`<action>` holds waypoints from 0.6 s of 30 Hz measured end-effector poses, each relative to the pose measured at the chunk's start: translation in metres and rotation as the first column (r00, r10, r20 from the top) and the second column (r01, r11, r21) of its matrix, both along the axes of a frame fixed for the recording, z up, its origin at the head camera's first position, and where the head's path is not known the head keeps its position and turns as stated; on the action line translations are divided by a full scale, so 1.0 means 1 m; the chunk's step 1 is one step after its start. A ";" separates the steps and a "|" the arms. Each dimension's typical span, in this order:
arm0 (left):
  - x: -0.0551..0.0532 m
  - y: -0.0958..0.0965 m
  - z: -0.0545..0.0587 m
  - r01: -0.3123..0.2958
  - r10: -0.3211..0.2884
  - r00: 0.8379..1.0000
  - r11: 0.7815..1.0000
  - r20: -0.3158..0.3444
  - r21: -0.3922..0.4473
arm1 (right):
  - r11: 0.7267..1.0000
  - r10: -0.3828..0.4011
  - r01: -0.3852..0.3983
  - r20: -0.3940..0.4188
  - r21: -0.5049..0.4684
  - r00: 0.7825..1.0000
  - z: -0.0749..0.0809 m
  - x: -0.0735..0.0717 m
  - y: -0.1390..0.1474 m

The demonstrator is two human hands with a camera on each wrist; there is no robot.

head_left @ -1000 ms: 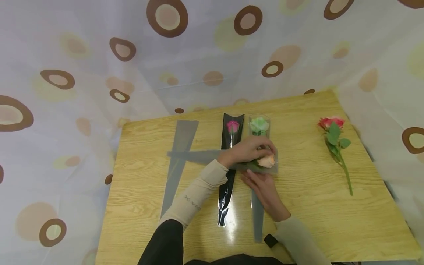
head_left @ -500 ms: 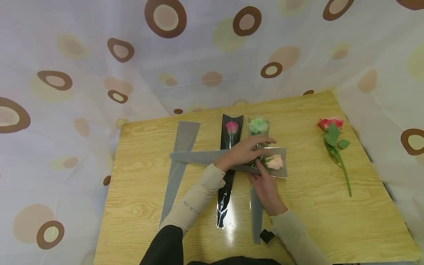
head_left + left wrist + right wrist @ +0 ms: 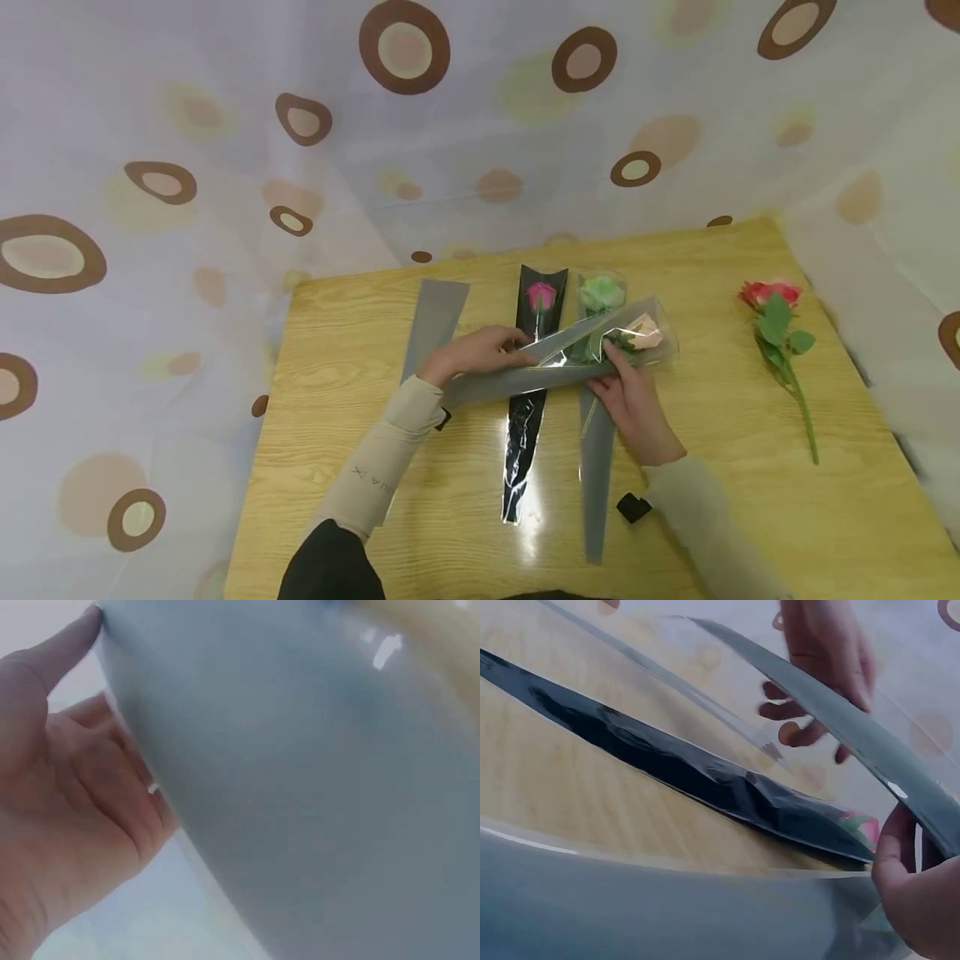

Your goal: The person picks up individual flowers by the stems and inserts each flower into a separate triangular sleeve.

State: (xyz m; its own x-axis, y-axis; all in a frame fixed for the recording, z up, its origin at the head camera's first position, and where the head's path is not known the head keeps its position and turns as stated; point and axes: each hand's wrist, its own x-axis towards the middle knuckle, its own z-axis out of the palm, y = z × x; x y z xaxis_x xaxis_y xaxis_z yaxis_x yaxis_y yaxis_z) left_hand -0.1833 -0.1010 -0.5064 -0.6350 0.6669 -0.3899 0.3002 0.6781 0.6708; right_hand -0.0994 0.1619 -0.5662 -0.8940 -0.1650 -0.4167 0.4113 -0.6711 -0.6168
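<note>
A peach rose (image 3: pixel 647 332) lies in the wide end of a grey-backed clear flower sleeve (image 3: pixel 498 385), which slants over two others. My left hand (image 3: pixel 480 352) pinches the sleeve's edge near its middle; in the left wrist view its thumb and fingers lie on either side of the grey film (image 3: pixel 300 787). Just below the rose, my right hand (image 3: pixel 637 408) grips the sleeve, thumb on top and fingers beneath. The right wrist view shows the sleeve raised above the table. Part of the rose's stem is hidden.
Under the held sleeve lie a magenta rose (image 3: pixel 541 295) in a black sleeve (image 3: pixel 527 442) and a green rose (image 3: pixel 602 292) in a grey sleeve (image 3: pixel 597 483). Another grey sleeve (image 3: pixel 438 312) lies left. A loose red rose (image 3: pixel 772 296) lies at right on the wooden table (image 3: pixel 720 517).
My left hand has moved left along the sleeve, away from the rose. The sleeve has swung so its rose end points up and right. My right hand has shifted to grip below the rose.
</note>
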 end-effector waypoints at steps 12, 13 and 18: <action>0.046 -0.005 -0.061 -0.432 0.312 0.881 0.838 0.356 0.333 | 0.967 0.206 -0.199 -0.022 0.160 0.978 -0.002 -0.068 -0.019; 0.049 -0.005 -0.064 -0.465 0.330 0.863 0.814 0.381 0.349 | 0.961 0.222 -0.214 -0.023 0.177 0.975 -0.003 -0.073 -0.024; 0.060 -0.005 -0.077 -0.567 0.425 0.816 0.722 0.392 0.396 | 0.914 0.333 -0.311 -0.045 0.259 0.942 -0.008 -0.097 -0.045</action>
